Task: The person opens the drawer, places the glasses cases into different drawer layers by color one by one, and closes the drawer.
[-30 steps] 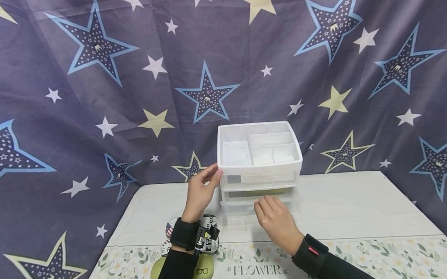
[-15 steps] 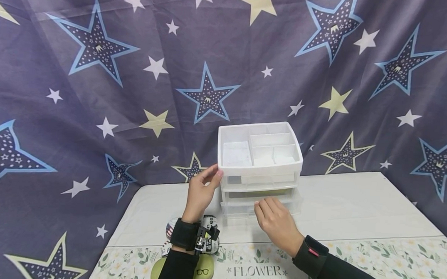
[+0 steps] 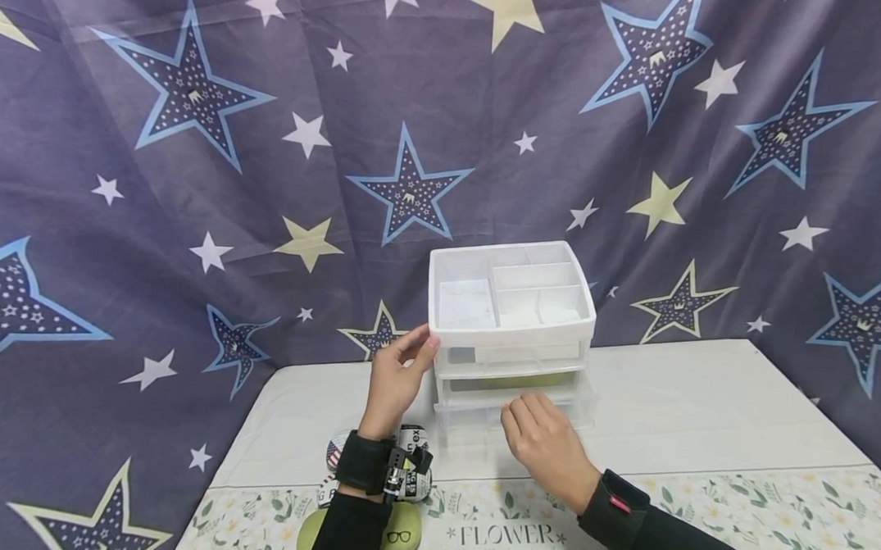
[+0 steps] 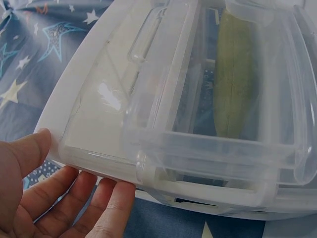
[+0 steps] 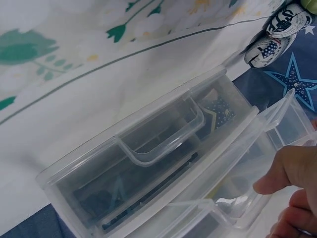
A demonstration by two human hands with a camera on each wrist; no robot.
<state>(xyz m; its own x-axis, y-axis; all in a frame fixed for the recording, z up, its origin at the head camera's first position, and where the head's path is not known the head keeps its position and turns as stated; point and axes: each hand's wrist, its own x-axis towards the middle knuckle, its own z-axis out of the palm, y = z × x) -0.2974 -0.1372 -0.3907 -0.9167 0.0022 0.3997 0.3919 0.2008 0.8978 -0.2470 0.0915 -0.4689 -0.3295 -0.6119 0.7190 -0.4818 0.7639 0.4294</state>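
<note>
A small white drawer unit [image 3: 512,335] with clear drawers stands on the table. My left hand [image 3: 395,380] steadies its upper left side, thumb [image 4: 37,148] at the front edge and fingers along the side. The middle drawer [image 4: 208,144] stands pulled out, and an oblong green object [image 4: 233,74] lies inside it. At that drawer's front, my right hand [image 3: 544,439] has curled fingers and seems to pinch the handle; the right wrist view shows the thumb [image 5: 272,181] against the clear plastic. The bottom drawer [image 5: 148,144] is pushed in, as is the top drawer [image 4: 99,104].
Divided compartments form the unit's open top tray [image 3: 514,290]. Printed round items [image 3: 412,483] and a green glasses case [image 3: 403,529] lie on the table, partly behind my left forearm. A starry curtain [image 3: 267,177] hangs close behind the table [image 3: 671,400].
In the head view, the middle drawer's front sits slightly further out and more green shows inside. Both hands stay almost where they were.
</note>
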